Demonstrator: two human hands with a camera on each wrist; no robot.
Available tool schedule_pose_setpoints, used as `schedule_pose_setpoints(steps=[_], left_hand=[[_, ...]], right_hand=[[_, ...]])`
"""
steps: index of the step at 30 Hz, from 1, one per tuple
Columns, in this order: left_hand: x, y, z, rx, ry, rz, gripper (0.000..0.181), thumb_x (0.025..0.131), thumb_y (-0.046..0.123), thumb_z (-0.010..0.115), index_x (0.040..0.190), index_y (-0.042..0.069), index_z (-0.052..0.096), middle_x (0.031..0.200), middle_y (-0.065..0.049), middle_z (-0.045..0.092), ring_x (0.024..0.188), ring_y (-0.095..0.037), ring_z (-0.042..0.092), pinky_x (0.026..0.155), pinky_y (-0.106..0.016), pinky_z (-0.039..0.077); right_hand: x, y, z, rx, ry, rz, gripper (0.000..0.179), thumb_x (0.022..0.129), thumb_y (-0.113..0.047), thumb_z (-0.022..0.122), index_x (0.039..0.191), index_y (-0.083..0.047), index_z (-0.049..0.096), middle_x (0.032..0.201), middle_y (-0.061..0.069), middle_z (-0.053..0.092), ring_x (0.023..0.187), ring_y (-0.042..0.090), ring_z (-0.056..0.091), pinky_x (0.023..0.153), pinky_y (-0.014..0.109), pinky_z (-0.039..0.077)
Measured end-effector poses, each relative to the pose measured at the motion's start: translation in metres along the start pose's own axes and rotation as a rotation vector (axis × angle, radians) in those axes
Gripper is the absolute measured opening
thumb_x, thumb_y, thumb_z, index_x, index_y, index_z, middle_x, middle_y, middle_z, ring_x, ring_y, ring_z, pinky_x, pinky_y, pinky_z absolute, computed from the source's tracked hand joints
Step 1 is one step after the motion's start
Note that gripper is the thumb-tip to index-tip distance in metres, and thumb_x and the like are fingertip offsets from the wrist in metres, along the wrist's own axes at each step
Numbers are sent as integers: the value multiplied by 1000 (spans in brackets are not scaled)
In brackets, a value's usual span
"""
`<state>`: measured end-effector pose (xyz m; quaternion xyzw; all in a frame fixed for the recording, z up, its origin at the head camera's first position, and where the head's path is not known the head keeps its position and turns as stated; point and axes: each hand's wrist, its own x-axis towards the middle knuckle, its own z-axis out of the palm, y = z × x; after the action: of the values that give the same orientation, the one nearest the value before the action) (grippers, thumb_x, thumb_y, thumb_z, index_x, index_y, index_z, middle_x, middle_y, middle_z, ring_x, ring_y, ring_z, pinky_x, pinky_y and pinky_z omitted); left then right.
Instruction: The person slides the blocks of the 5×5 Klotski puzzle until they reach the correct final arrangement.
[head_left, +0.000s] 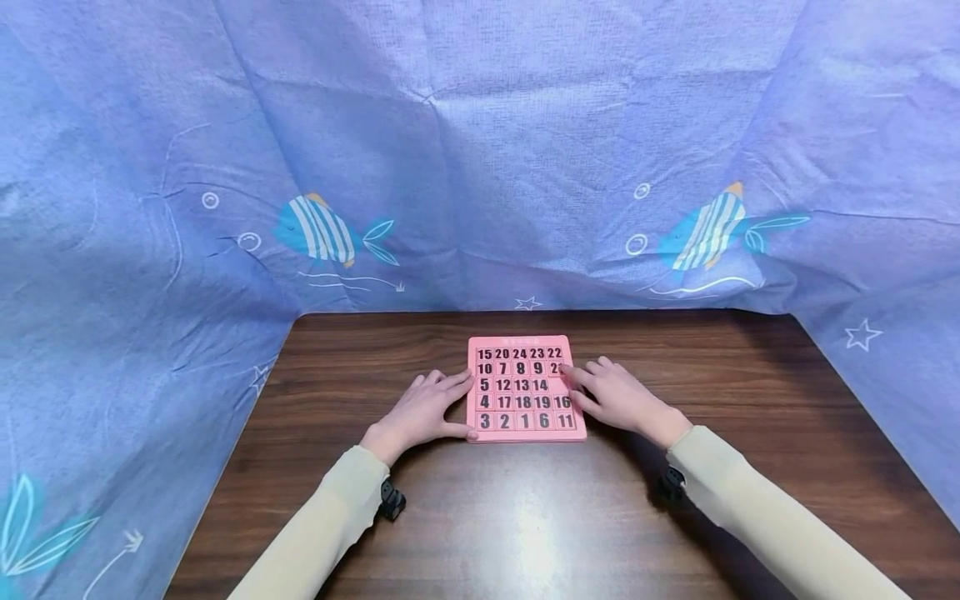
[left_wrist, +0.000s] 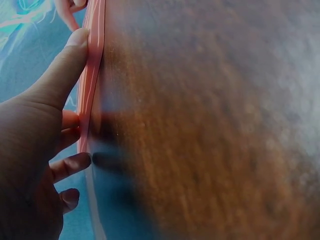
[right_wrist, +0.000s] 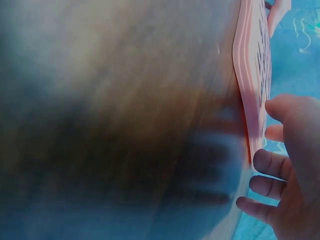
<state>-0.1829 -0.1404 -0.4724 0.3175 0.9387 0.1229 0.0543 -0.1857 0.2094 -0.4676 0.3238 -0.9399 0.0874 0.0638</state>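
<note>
A pink number board [head_left: 525, 435] is laid flat on a dark wooden table [head_left: 517, 500], and its tiles are set in five rows. One open slot is left at the right end of the middle row, just beside the tile marked 14 [head_left: 540, 386]. The board's left edge is touched by the left hand [head_left: 423, 410], whose thumb is placed at the near-left corner and whose fingers are spread loosely farther along that side; nothing is seen clenched in it. At the board's right side, the right hand [head_left: 618, 394] is held relaxed, fingers parted and nothing gripped. Its index fingertip is set over the tile marked 21 [head_left: 556, 368], directly beyond the slot, so part of the number is covered; how firmly it is pressed cannot be told. Beyond the board, a blue cloth [head_left: 525, 167] printed with striped fish [head_left: 322, 229] is hung.
</note>
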Motion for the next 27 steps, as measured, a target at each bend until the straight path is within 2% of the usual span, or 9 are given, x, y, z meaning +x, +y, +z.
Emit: schedule_pose_setpoints(steps=[8,17,23,27], left_hand=[[0,1,0,4,6,10,93,73,72,58,146,20,34,150,4,34,105,-15,40,84,-35,32],[1,-1,2,17,-4,-2,93,73,74,56,147,22,33,150,5,33,107,-15,40,88,-37,32],[1,-1,2,19,-18,-19,94,72,76,54,147,24,32,150,6,32,106,-14,39,86,-36,32],[2,0,2,15,-16,-15,93,72,75,54,147,24,32,150,6,33,105,-14,39,86,-36,32]], right_hand=[[4,3,1,-13,-53,61,49,92,-35,56,135,-11,53,96,7,62,82,24,48,74,43,40],[-7,-2,3,-32,-43,28,47,93,-37,53,134,-13,54,88,5,61,77,21,45,69,37,38],[-15,-5,5,-37,-7,-24,45,92,-35,55,132,-13,56,82,1,60,73,19,42,65,34,34],[-16,-4,4,-22,10,-26,43,92,-34,56,130,-13,58,84,1,60,75,20,44,66,36,36]])
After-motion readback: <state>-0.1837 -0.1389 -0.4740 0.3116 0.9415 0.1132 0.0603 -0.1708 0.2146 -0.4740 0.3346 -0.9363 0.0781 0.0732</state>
